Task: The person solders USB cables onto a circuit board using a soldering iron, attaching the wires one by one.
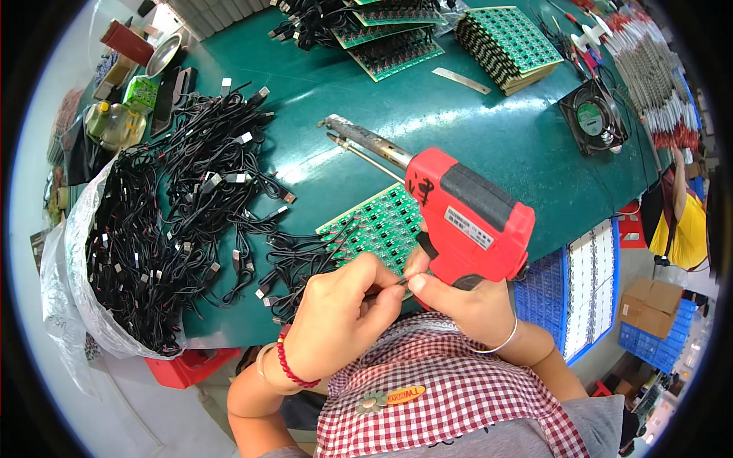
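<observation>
My left hand (340,309) is closed in a pinch on the end of a thin black cable (402,282), just in front of my apron. My right hand (477,311) is wrapped round a red and black soldering gun (477,221), its metal tip aimed to the far left over the table. The right thumb and a fingertip also meet at the cable end, beside my left fingers. Beyond both hands lies a green circuit board panel (374,221) with rows of small parts, partly covered by the hands and gun. Several black cables (294,263) run onto its left side.
A large heap of black USB cables (137,252) spreads from a clear plastic bag (84,252) on the left. Stacked board panels (511,46), a metal ruler (461,80) and a fan (592,118) sit farther back. Blue trays (544,294) stand right of the table.
</observation>
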Motion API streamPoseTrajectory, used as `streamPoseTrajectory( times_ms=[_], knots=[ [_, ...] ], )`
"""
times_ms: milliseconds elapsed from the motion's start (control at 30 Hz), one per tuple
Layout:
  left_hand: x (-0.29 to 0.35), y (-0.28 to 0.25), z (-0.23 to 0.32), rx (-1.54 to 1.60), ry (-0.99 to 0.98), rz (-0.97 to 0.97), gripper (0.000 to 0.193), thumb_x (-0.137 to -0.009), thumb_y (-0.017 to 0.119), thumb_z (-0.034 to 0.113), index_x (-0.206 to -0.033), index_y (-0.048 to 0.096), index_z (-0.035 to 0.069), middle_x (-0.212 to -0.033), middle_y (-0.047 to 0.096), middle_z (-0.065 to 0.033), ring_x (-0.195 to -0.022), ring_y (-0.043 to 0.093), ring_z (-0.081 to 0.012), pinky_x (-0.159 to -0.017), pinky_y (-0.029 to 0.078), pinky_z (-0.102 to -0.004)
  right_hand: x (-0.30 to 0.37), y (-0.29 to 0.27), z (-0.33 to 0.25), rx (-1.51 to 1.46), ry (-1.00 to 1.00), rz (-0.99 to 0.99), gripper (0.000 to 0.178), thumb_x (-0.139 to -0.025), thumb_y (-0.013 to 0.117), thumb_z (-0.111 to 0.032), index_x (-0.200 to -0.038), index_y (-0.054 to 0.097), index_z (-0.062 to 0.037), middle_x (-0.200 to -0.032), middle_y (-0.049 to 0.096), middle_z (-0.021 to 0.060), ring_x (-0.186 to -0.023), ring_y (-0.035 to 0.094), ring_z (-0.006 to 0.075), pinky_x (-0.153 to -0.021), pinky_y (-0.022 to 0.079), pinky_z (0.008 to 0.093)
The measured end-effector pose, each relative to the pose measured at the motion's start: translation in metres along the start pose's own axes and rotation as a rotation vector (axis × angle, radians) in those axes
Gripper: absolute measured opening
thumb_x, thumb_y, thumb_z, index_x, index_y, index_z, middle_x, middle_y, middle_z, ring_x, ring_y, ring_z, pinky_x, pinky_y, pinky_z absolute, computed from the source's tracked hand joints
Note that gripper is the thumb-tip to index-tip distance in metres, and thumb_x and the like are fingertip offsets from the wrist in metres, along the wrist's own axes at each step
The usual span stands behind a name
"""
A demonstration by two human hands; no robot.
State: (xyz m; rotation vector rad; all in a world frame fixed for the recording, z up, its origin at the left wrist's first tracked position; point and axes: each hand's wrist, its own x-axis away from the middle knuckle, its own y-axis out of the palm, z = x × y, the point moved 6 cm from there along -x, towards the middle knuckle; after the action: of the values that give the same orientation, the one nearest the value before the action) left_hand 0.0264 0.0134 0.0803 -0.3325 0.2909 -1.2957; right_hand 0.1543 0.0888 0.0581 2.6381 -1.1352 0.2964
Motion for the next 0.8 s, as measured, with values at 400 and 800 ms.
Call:
streamPoseTrajectory(
  times_ms=[400,800],
  knots=[
    [0.003,-0.001,0.022,-0.528,0.278,0.052,0.021,-0.069,0.068,0.001,-0.072,0.048,0.004,-0.069,0.052,-0.0074,-0.063,0.055,-0.0237,-0.055,0.046,-0.0349,-0.001,-0.001,0.008,-0.046,0.052,-0.050,0.016,-0.081,0.069,-0.006,-0.096,0.062,-0.0026,-0.087,0.063,0.0015,-0.081,0.059,0.0089,-0.073,0.049,0.0265],
    [0.008,0.005,-0.001,-0.243,0.085,0.047,0.018,-0.073,0.069,0.000,-0.078,0.053,0.003,-0.068,0.055,-0.0074,-0.056,0.056,-0.0203,-0.048,0.044,-0.0304,-0.004,0.001,0.010,0.064,-0.007,0.010,0.016,-0.079,0.064,0.002,-0.092,0.057,-0.0014,-0.080,0.056,-0.0001,-0.070,0.053,0.0073,-0.061,0.044,0.0248]
  ],
)
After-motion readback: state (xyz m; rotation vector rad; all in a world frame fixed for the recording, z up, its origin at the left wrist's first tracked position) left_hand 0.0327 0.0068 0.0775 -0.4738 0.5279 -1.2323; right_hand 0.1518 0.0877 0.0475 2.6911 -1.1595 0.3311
